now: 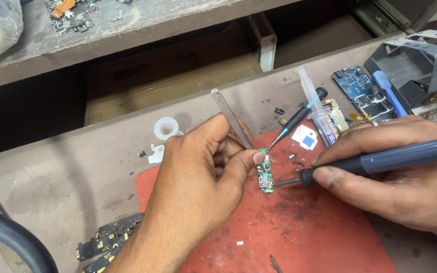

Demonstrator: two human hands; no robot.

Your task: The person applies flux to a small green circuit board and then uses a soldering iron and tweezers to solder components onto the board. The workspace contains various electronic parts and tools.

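Two hands busy mid-frame: left hand (203,177) pinches tweezers (231,119) on the small green board (265,176) (on the red mat (304,227)), right hand (405,177) grips the soldering iron (375,161), tip at its connector; looks like soldering, needs steady hands.

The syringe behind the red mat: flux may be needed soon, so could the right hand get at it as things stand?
Probably not at once: the right hand holds the soldering iron, though the syringe lies uncovered just beyond it.
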